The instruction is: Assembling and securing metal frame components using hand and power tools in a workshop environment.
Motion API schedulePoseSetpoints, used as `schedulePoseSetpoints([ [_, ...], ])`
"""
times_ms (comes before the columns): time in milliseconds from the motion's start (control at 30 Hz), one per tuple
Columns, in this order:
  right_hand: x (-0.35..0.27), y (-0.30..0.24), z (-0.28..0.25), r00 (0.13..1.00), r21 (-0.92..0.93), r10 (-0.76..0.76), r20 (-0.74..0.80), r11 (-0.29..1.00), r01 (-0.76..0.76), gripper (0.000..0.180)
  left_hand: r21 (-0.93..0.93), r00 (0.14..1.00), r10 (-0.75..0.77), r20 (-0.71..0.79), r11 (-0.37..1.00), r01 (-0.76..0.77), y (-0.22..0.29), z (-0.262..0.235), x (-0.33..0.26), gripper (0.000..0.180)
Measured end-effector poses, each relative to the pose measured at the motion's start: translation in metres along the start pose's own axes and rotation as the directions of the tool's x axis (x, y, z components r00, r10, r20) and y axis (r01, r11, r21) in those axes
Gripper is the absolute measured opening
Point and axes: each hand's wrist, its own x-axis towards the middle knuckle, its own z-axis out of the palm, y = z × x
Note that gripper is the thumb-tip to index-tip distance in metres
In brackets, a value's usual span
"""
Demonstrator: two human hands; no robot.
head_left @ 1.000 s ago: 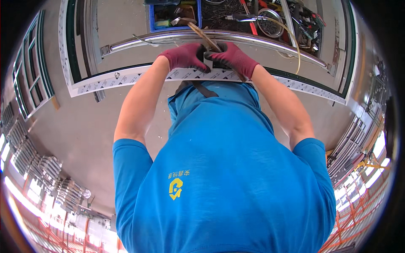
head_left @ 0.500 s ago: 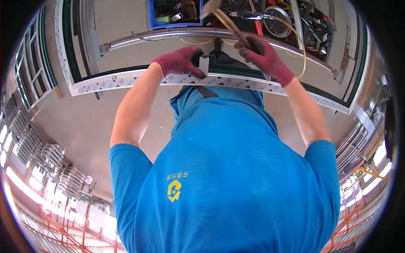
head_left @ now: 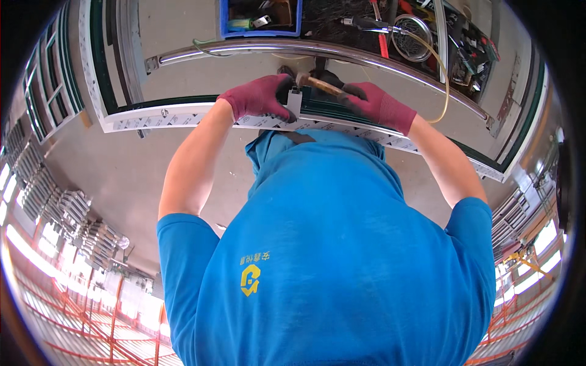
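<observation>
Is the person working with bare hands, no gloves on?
No, both the left hand and the right hand wear dark red gloves while they work at the white frame.

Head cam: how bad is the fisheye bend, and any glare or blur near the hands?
Head view: strong fisheye; the white frame rail bows toward the dark rim. Bright highlight along the curved metal bar, and blown-out light at both lower corners. Left hand and right hand in maroon gloves look sharp; the wooden-handled tool is slightly soft.
</observation>
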Motion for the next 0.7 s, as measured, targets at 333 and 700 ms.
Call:
schedulePoseSetpoints([
  [333,0.003,-0.005,-0.001,0.986,-0.055,-0.02,-0.166,0.998,0.011,0.046,0.058,1.0,0.0,-0.026,0.998,0.002,0.008,-0.002,-0.003,0.073],
  [700,-0.001,-0.017,0.0,0.997,-0.167,0.033,-0.073,0.985,-0.045,0.048,0.068,0.999,-0.018,-0.042,0.997,0.02,0.012,0.001,-0.006,0.075],
])
